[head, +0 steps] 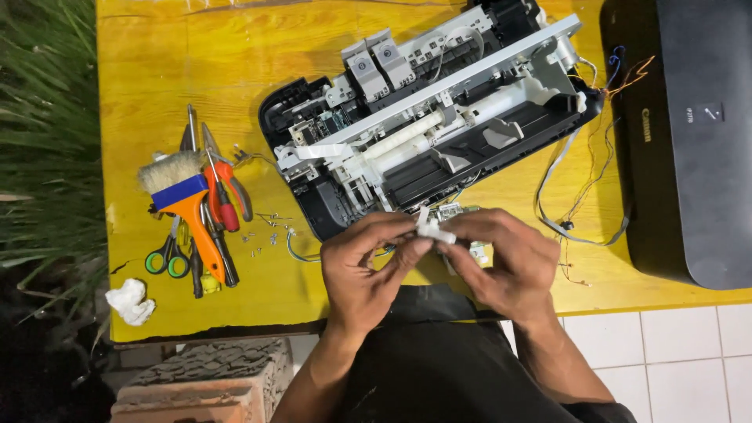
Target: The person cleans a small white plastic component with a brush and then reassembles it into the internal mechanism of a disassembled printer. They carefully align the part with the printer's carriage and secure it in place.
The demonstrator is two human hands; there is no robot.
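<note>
Left hand (362, 262): fingers pinched narrow on a small white plastic part (433, 229), held between both hands above the table's near edge. Right hand (501, 254): fingertips closed on the same part from the other side; what lies under its fingers is possibly a small circuit board, too hidden to tell. Just beyond the hands: opened printer chassis (427, 129), cover off, on a yellow table (227, 70). Well left of the left hand: brush (184, 200), pliers (227, 188), scissors (166, 258), loose screws (262, 235). Far right of the right hand: black printer cover (689, 133).
</note>
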